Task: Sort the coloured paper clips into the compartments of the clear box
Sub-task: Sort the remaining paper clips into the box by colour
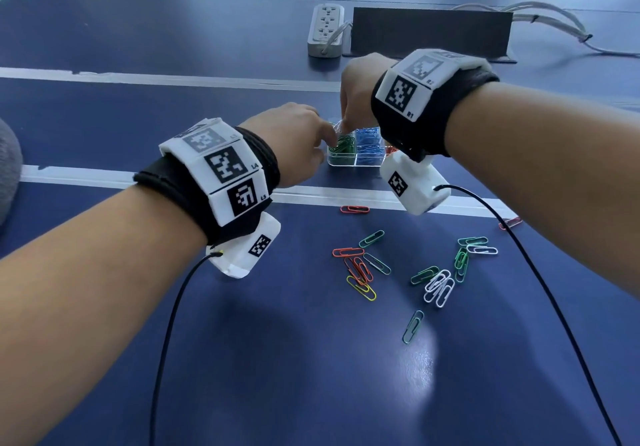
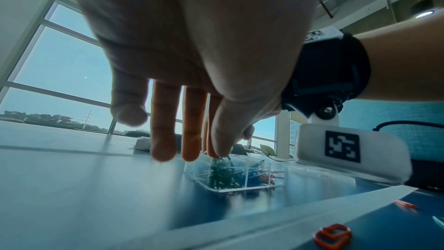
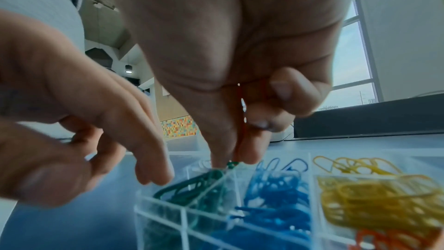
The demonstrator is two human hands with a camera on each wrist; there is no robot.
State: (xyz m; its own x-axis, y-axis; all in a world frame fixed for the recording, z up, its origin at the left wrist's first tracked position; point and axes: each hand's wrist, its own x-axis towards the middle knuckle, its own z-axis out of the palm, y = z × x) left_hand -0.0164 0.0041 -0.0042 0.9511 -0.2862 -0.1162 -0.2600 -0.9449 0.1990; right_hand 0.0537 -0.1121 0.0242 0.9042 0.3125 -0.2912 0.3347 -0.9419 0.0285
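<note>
The clear box point(image 1: 356, 165) stands on the blue table past a white tape line. Green clips point(image 3: 192, 191) fill its left compartment, blue clips point(image 3: 276, 197) the middle, yellow clips point(image 3: 372, 197) and orange ones the right. My right hand point(image 3: 234, 159) hovers over the green compartment and pinches a green paper clip point(image 3: 231, 164) between thumb and forefinger; a red wire runs up behind the fingers. My left hand point(image 2: 192, 155) hangs beside the box's left edge with loose, straight fingers and holds nothing that I can see. Several loose clips point(image 1: 362, 272) lie near me.
White clips point(image 1: 440, 286), green ones point(image 1: 462, 262) and a red one point(image 1: 354, 209) are scattered on the near table. A power strip point(image 1: 325, 29), a dark box point(image 1: 429, 33) and cables point(image 1: 554, 26) sit beyond. Black wrist cables point(image 1: 540, 272) trail toward me.
</note>
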